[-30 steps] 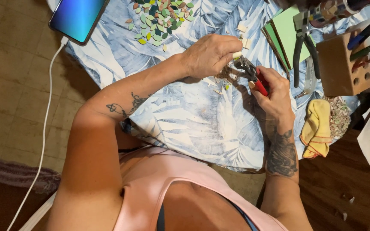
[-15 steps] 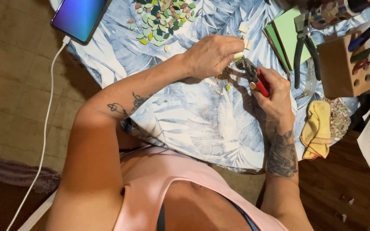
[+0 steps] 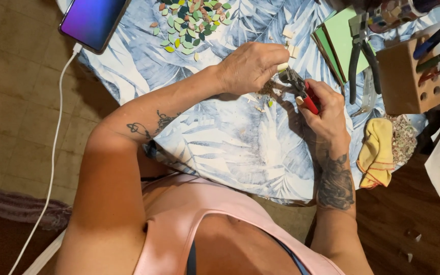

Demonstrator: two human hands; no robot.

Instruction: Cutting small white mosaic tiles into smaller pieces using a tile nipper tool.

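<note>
The left hand (image 3: 250, 66) pinches a small pale tile piece (image 3: 282, 66) just left of the red-handled nippers (image 3: 301, 89), which the right hand (image 3: 327, 109) grips closed-fisted, jaws pointing far-left toward it.

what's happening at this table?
A person is cutting small tile pieces. The right hand grips red-handled nippers, and the left hand holds a pale tile bit at the nipper's tip. Leaf-shaped green and brown pieces lie on the blue leaf-print cloth, near a phone.
</note>
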